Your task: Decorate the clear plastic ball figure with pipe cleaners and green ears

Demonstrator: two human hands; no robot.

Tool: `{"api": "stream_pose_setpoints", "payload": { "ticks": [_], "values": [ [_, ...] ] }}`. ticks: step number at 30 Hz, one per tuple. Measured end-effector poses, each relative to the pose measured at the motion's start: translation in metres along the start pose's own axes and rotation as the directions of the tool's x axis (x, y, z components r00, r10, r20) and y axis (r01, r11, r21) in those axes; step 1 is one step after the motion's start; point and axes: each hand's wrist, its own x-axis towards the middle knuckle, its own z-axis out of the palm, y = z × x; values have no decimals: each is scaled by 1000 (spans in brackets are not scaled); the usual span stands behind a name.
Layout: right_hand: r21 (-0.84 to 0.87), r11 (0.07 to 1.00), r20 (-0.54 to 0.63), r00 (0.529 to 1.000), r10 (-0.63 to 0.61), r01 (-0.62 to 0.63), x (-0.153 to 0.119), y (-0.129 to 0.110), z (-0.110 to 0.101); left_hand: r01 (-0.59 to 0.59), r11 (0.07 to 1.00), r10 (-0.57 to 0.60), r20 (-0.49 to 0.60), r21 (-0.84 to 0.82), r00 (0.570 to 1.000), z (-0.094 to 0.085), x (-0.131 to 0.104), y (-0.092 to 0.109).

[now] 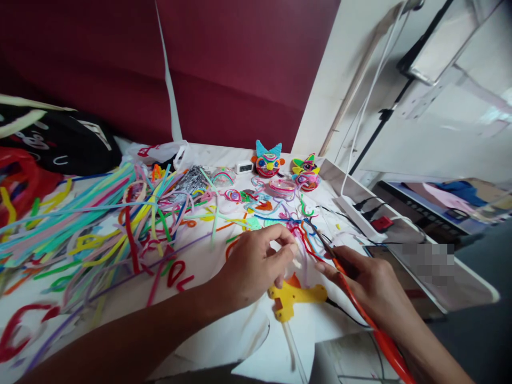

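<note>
The orange-handled tool [358,305] slants over the tabletop [224,341], its narrow tip pointing away from the person; the right hand [368,280] grips its handles. Beside it, the left hand [256,266] is curled, thumb and forefinger close together; whether they pinch anything cannot be told. Just below lies a yellow glue gun [294,297]. Colourful fuzzy stems [96,213] spread leftward; two decorated figures [268,165] stand behind.

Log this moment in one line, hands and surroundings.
left hand: fingers curled near yellow glue gun, grip unclear | right hand: holding orange-handled tool | table left: coloured pipe cleaners | table back: blue-eared face figure
</note>
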Motion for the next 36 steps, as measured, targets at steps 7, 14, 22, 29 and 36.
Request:
{"api": "stream_pose_setpoints", "payload": {
  "ticks": [7, 14, 22, 29, 36],
  "values": [
    [-431, 902, 44, 998, 35, -13, 10, 67, 1, 58, 973, -46, 58, -224, 997, -1, 3, 4],
    [-364, 926, -14, 993, -115, 103, -10, 64, -6, 15, 998, -13, 26, -58, 1000, -3, 5, 7],
    [528, 848, 89, 991, -104, 42, 6, -41, -14, -219, 919, 217, 44, 329, 975, -2, -2, 8],
    [732, 678, 145, 988, -53, -71, 20, -51, 0, -177, 965, 171, 49, 192, 984, -4, -2, 9],
    [838, 540, 68, 997, 36, -77, 24, -53, 5, -113, 983, 128, -105, 142, 986, -2, -1, 8]
  ]
}}
